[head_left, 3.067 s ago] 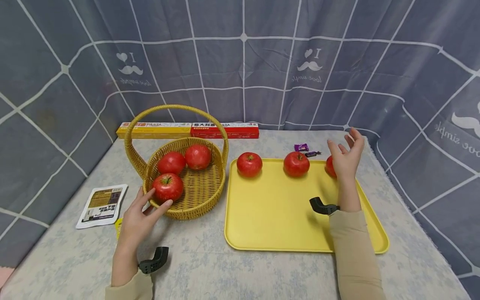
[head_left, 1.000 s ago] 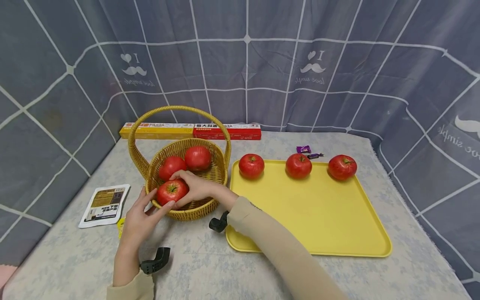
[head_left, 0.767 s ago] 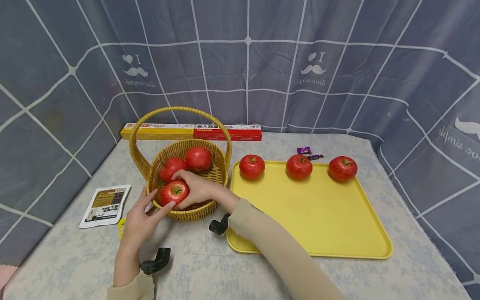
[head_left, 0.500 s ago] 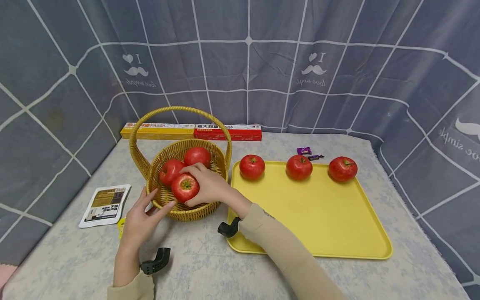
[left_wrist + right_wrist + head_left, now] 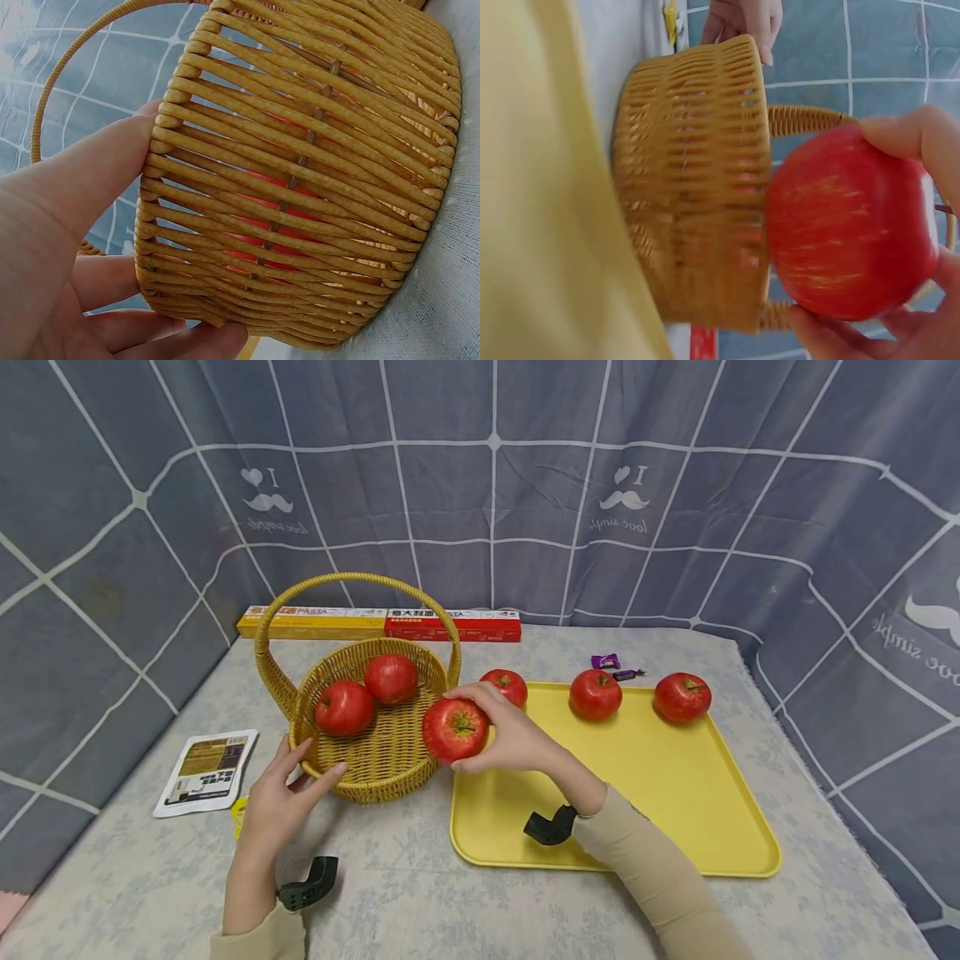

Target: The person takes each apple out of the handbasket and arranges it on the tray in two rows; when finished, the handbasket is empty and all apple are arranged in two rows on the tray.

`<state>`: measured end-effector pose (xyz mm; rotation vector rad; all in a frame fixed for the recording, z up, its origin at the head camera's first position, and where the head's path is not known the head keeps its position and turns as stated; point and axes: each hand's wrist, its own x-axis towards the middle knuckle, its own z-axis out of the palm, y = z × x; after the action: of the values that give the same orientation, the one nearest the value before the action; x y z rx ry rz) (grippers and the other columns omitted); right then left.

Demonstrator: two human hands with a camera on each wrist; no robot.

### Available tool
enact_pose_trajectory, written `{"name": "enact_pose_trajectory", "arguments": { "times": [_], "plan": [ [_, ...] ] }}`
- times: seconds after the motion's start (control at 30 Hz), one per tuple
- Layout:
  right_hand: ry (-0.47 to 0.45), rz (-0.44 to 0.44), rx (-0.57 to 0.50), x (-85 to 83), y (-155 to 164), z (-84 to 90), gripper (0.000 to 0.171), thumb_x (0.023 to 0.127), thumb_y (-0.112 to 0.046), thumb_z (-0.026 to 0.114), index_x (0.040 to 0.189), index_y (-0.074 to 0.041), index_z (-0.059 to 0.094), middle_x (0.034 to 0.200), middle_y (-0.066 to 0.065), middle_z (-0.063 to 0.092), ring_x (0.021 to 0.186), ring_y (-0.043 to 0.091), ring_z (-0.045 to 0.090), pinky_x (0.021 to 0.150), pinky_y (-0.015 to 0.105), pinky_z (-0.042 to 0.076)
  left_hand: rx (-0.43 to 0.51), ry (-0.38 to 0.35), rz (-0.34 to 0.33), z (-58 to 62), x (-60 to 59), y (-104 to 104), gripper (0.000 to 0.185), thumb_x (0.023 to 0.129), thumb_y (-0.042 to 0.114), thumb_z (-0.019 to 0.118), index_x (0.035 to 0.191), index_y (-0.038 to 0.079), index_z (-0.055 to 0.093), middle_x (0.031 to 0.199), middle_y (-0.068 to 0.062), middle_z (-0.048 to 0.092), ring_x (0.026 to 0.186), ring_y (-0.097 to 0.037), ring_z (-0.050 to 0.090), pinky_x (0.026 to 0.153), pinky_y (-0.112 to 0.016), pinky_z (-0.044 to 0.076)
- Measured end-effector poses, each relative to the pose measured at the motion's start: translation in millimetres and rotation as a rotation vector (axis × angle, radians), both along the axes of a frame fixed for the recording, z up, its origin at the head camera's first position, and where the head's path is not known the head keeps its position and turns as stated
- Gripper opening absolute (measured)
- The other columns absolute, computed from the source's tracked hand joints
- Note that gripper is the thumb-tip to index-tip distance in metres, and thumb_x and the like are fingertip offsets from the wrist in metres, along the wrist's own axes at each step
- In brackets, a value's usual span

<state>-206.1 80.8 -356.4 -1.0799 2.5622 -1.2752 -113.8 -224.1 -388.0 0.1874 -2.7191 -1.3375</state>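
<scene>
One apple [image 5: 454, 729] sits gripped in your right hand [image 5: 510, 737] beside the basket [image 5: 375, 768]; your left hand [image 5: 281, 793], fingers straight, steadies its wall.

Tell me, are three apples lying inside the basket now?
No, only two apples lie in the basket; the right hand holds a third outside.

Left hand [image 5: 281, 797] open, right hand [image 5: 510, 735] gripping

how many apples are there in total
6: two in the wicker basket, at and; one held in the right hand, at; three along the yellow tray's far edge, at and. None looks hidden.
</scene>
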Motion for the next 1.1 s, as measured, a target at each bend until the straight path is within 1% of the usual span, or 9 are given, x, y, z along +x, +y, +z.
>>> {"name": "enact_pose_trajectory", "arguments": {
  "times": [0.2,0.3,0.5,0.67,0.77,0.83,0.9,1.0,1.1],
  "plan": [
    [-0.045,0.116,0.07,5.7,31.4,-8.3,0.076,0.066,-0.027,0.084,0.132,-0.025,0.046,0.128,-0.002,0.041,0.111,0.014,0.049,0.093,0.037,0.047,0.007,0.0,0.001,0.2,0.0,0.0,0.085,0.085,0.049,0.064,0.145,-0.002,0.031,0.154,-0.021,0.005,0.134,-0.037,0.029,0.099,-0.048,0.041],
    [-0.073,0.172,0.116,7.9,41.4,-14.6,0.076,0.066,-0.027,0.084,0.132,-0.022,0.046,0.129,-0.001,0.042,0.112,0.014,0.048,0.095,0.036,0.045,0.012,-0.001,0.004,0.7,0.1,0.3,0.085,0.085,0.049,0.065,0.145,-0.002,0.031,0.154,-0.021,0.005,0.135,-0.037,0.028,0.099,-0.047,0.041],
    [-0.144,0.305,0.168,11.4,50.4,-24.1,0.074,0.068,-0.025,0.084,0.131,-0.018,0.047,0.125,-0.001,0.046,0.113,0.013,0.046,0.098,0.032,0.043,0.01,-0.003,0.01,0.9,0.2,0.9,0.086,0.085,0.049,0.065,0.145,-0.002,0.031,0.155,-0.02,0.005,0.135,-0.037,0.028,0.1,-0.048,0.041],
    [-0.214,0.358,0.251,13.3,52.0,-24.8,0.073,0.067,-0.021,0.083,0.129,-0.019,0.044,0.121,-0.004,0.046,0.111,0.011,0.046,0.096,0.028,0.044,0.006,0.0,0.007,-0.3,-0.1,0.5,0.085,0.085,0.049,0.065,0.144,-0.002,0.031,0.154,-0.02,0.006,0.135,-0.037,0.028,0.099,-0.047,0.041],
    [-0.254,0.36,0.315,12.1,51.3,-19.9,0.074,0.066,-0.02,0.083,0.129,-0.02,0.043,0.121,-0.006,0.045,0.111,0.01,0.046,0.096,0.027,0.044,0.004,0.0,0.009,-0.5,-0.5,0.0,0.085,0.085,0.049,0.065,0.144,-0.001,0.032,0.154,-0.02,0.006,0.134,-0.036,0.031,0.099,-0.046,0.042],
    [-0.28,0.362,0.358,10.3,49.6,-12.6,0.076,0.066,-0.023,0.084,0.129,-0.017,0.042,0.122,-0.006,0.046,0.112,0.011,0.046,0.097,0.028,0.043,0.007,-0.004,0.008,-0.5,-0.4,0.1,0.085,0.084,0.05,0.065,0.145,-0.001,0.032,0.155,-0.02,0.005,0.133,-0.037,0.031,0.099,-0.047,0.042],
    [-0.291,0.369,0.4,7.4,46.4,-2.4,0.078,0.067,-0.026,0.085,0.131,-0.015,0.042,0.125,-0.003,0.047,0.116,0.015,0.045,0.1,0.032,0.041,0.01,-0.006,0.007,-0.4,-0.5,0.0,0.086,0.084,0.05,0.065,0.145,-0.001,0.031,0.155,-0.02,0.005,0.134,-0.037,0.03,0.099,-0.048,0.041],
    [-0.254,0.382,0.405,2.1,36.3,16.9,0.077,0.072,-0.031,0.082,0.135,-0.01,0.043,0.131,0.003,0.047,0.121,0.023,0.043,0.102,0.041,0.04,0.011,-0.003,0.004,-0.4,-0.4,0.2,0.087,0.084,0.05,0.065,0.145,-0.002,0.03,0.155,-0.02,0.004,0.136,-0.037,0.027,0.099,-0.049,0.041],
    [-0.175,0.387,0.325,-5.1,20.0,36.4,0.069,0.079,-0.03,0.076,0.136,-0.007,0.044,0.135,0.006,0.046,0.123,0.025,0.043,0.101,0.045,0.041,0.01,0.002,0.003,-0.6,-0.2,0.2,0.087,0.084,0.049,0.065,0.145,-0.003,0.031,0.155,-0.02,0.005,0.136,-0.037,0.025,0.1,-0.049,0.04]
  ]
}}
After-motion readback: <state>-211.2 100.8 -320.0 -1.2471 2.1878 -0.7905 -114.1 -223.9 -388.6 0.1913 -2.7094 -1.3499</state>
